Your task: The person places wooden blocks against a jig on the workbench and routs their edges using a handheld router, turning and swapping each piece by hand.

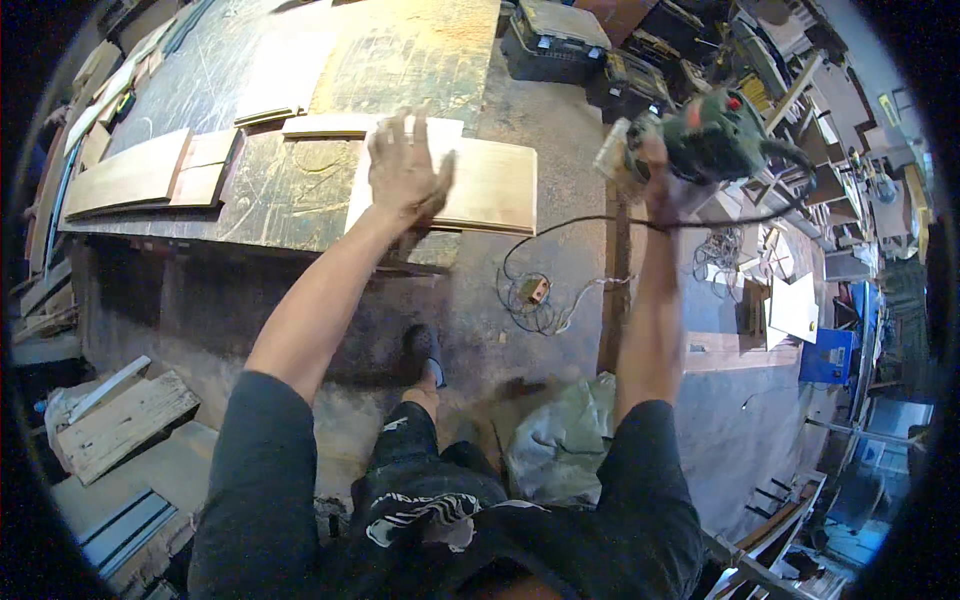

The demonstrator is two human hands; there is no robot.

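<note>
My left hand (408, 175) is spread open, palm down, over or on a pale wooden board (495, 185). Whether it touches the wood I cannot tell. The board sticks out past the right edge of the worktable (290, 195). Off to the right, my right hand (655, 175) grips a dark green corded power tool (705, 140) with a red button, held in the air away from the table. Motion blurs the tool, so its exact kind is unclear. Its black cord (590, 218) hangs and curves back toward the floor.
More pale boards (130, 180) lie on the table's left part. On the floor are a cable with a small box (538, 290), a greenish plastic sack (565, 435) by my legs, and a blue case (828, 355). Black toolboxes (555, 40) stand beyond the table.
</note>
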